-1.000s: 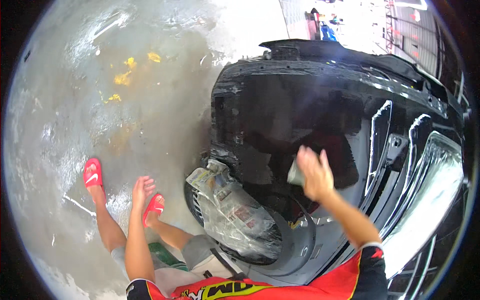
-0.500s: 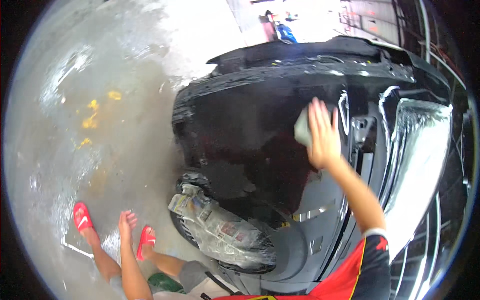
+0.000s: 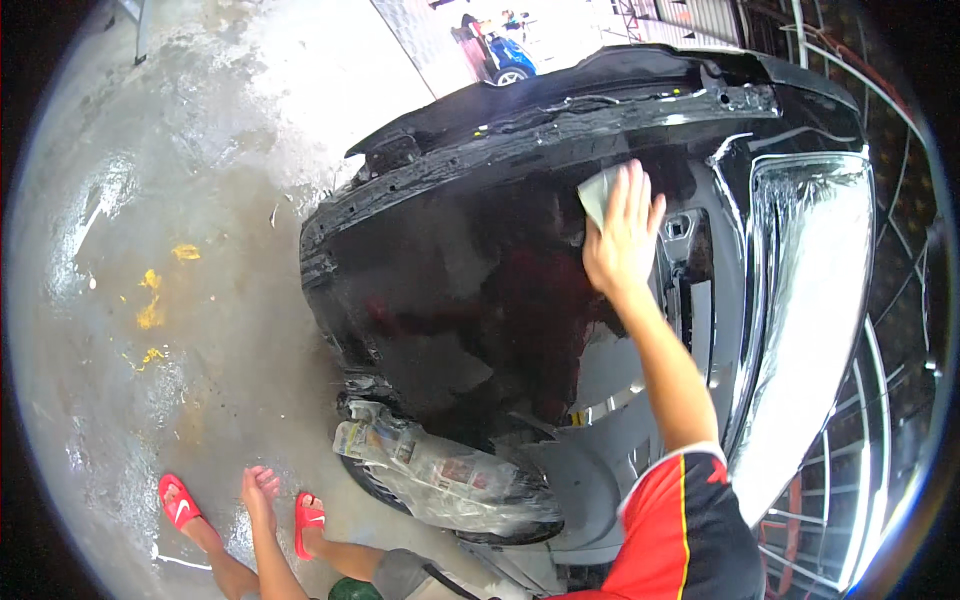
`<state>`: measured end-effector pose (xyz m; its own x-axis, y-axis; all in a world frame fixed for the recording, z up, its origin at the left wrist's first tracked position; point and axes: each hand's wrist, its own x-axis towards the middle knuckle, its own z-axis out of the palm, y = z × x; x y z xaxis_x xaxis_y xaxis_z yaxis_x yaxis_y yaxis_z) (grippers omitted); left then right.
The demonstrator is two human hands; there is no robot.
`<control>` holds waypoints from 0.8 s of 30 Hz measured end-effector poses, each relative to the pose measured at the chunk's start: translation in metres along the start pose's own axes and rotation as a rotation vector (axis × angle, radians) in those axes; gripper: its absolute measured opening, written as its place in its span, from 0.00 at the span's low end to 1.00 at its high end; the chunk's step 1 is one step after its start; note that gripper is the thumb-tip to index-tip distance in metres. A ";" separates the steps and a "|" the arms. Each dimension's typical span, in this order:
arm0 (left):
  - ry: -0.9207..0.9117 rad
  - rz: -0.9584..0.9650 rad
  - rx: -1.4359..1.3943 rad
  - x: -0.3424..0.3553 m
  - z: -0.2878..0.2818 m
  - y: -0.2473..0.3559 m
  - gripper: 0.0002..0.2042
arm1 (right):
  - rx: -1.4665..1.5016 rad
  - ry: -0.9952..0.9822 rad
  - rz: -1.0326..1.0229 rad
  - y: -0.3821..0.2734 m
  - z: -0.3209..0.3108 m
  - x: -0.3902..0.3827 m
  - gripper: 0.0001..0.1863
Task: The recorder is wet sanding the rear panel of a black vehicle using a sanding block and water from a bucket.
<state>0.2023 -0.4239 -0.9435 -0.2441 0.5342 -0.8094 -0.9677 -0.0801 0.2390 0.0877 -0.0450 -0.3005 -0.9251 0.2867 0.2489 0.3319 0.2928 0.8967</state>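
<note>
My right hand (image 3: 622,235) lies nearly flat on the dark, wet-looking side panel (image 3: 450,290) of a black car body. Under its fingers is a thin pale grey-green sheet (image 3: 598,195), its corner sticking out on the left side; its exact kind I cannot tell. Right beside that hand is a recessed opening (image 3: 680,228) in the bodywork. Dull grey patches show on the panel lower down, closer to me. My left hand (image 3: 262,484) hangs at the lower left above the floor, empty, with its fingers loosely bent and apart.
A wheel (image 3: 455,480) covered with newspaper and clear film sits near me in the car's arch. Film-covered glass (image 3: 810,300) lies to the right. The wet concrete floor (image 3: 200,330) has yellow marks. A blue vehicle (image 3: 508,62) stands far off. Metal bars (image 3: 870,440) are at right.
My right hand and the sheet have slid farther up the panel, toward the car's far edge. My view has shifted, so the car appears farther left. My left hand stays hanging.
</note>
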 end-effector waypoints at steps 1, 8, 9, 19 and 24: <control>-0.053 -0.030 -0.050 -0.003 -0.006 -0.002 0.22 | 0.005 -0.081 0.026 -0.003 -0.004 -0.028 0.42; 0.058 -0.028 -0.077 0.006 -0.011 -0.007 0.24 | -0.083 0.064 -0.016 0.008 -0.003 0.042 0.41; 0.082 -0.011 -0.078 0.006 -0.006 -0.007 0.24 | -0.092 0.102 0.033 -0.001 0.003 0.046 0.40; 0.063 -0.071 -0.052 0.003 -0.005 -0.002 0.27 | -0.067 -0.057 -0.060 -0.059 0.002 0.039 0.39; 0.040 -0.058 -0.080 -0.004 -0.003 0.009 0.27 | -0.033 -0.041 -0.156 -0.059 0.009 0.029 0.39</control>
<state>0.1945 -0.4292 -0.9395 -0.1880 0.5059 -0.8419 -0.9819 -0.1179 0.1484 0.0428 -0.0460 -0.3496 -0.9565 0.2772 0.0910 0.1778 0.3065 0.9351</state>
